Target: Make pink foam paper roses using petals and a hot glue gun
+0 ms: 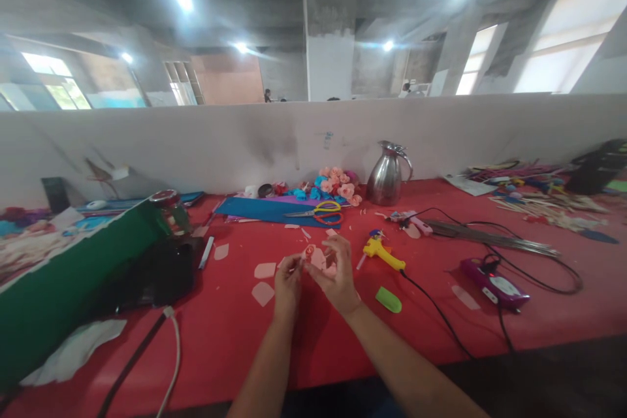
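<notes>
A person is working at a red bench (220, 353) with two bare hands, which are meeting over one small pink paper flower (309, 252) showing a redder, curled centre. The left hand (288, 287) is pinching the flower's near left edge between the fingertips, while the right hand (340, 277) is gripping it from the other side, thumb low and fingers arching above; the two sets of fingertips are nearly touching. Just left of the hands, cut pink pieces (262, 294) are lying flat, and farther left a white stick (206, 253) is resting beside a dark object (161, 268). Beyond the hands, scissors (328, 207) with yellow and orange handles are lying on a blue sheet (255, 210), and a bunch of pink, blue and red flowers (343, 186) is sitting behind them. A metal jug (386, 176) is standing upright beyond and to the right of the hands. Near the right hand, a yellow glue gun (385, 253) is lying on its side, its black cord (438, 313) trailing toward the near edge, with a bright green piece (388, 299) resting closer in. Farther right, a purple power box (497, 287) is showing a red light.
</notes>
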Tool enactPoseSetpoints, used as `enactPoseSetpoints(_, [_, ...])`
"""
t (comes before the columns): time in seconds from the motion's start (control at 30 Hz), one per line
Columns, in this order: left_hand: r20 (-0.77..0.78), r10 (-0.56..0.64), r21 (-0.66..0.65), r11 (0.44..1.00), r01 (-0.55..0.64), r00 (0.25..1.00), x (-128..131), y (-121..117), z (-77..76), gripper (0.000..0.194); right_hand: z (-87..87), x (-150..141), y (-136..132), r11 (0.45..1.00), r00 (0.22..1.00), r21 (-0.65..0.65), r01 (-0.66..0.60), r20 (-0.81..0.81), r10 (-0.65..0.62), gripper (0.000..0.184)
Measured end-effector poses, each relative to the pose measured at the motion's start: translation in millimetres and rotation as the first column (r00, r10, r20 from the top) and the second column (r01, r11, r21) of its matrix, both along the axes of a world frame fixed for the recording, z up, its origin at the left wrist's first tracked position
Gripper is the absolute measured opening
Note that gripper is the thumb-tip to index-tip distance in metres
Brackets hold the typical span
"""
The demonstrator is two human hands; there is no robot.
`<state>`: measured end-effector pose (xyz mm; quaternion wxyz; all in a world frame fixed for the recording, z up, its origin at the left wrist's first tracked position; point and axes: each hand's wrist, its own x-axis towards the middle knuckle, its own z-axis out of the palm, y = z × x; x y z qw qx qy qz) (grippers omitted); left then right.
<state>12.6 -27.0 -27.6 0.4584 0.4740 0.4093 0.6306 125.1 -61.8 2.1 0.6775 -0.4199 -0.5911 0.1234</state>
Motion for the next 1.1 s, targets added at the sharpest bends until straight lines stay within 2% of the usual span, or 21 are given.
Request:
enactPoseSetpoints(0.17, [-0.024, -0.001, -0.020, 1.000, 0.000, 1.000, -0.4, 2.0, -1.2, 0.021, 0.3, 2.0, -3.3, 1.000, 0.980, 0.028, 0.004, 0.199, -0.009, 0.022])
enactPoseSetpoints(0.3, [-0.008, 0.018, -0.017, 1.000, -0.018, 1.000, 0.1, 1.6, -1.7, 0.021, -0.9, 2.8, -3.2, 1.000, 0.977, 0.003, -0.005, 0.212, 0.004, 0.014])
enactPoseSetpoints(0.43, [0.002, 0.027, -0.019, 0.999, -0.027, 1.000, 0.4, 0.3, -1.2, 0.021, -1.4, 2.7, -3.6, 1.000, 0.979, -0.027, -0.005, 0.203, 0.010, 0.018])
enactPoseSetpoints(0.57, [-0.009, 0.022, -0.012, 1.000, -0.022, 1.000, 1.0, -3.4, 3.7, 0.020, 0.6, 2.4, -4.9, 0.999, 0.974, -0.034, -0.008, 0.225, 0.015, 0.009])
enactPoseSetpoints(0.67, [0.014, -0.014, -0.019, 1.000, 0.014, 1.000, 2.3, -6.9, 8.3, 0.020, 1.2, 1.8, -4.7, 0.998, 0.982, -0.053, -0.045, 0.178, 0.054, 0.009])
enactPoseSetpoints(0.87, [0.223, -0.174, -0.065, 0.979, 0.193, 0.959, 6.1, -10.9, 11.0, 0.019, -4.1, -2.3, 1.5, 0.976, 0.992, -0.189, -0.110, 0.032, 0.118, 0.016])
enactPoseSetpoints(0.97, [0.218, -0.235, -0.077, 0.963, 0.257, 0.947, 6.9, -11.7, 10.9, 0.019, -6.7, -3.2, 4.8, 0.956, 0.986, -0.243, -0.165, -0.030, 0.163, 0.018])
enactPoseSetpoints(1.1, [0.214, -0.254, -0.087, 0.957, 0.277, 0.943, 6.5, -12.3, 11.3, 0.019, -8.8, -2.0, 8.5, 0.943, 0.976, -0.253, -0.218, -0.080, 0.204, 0.020])
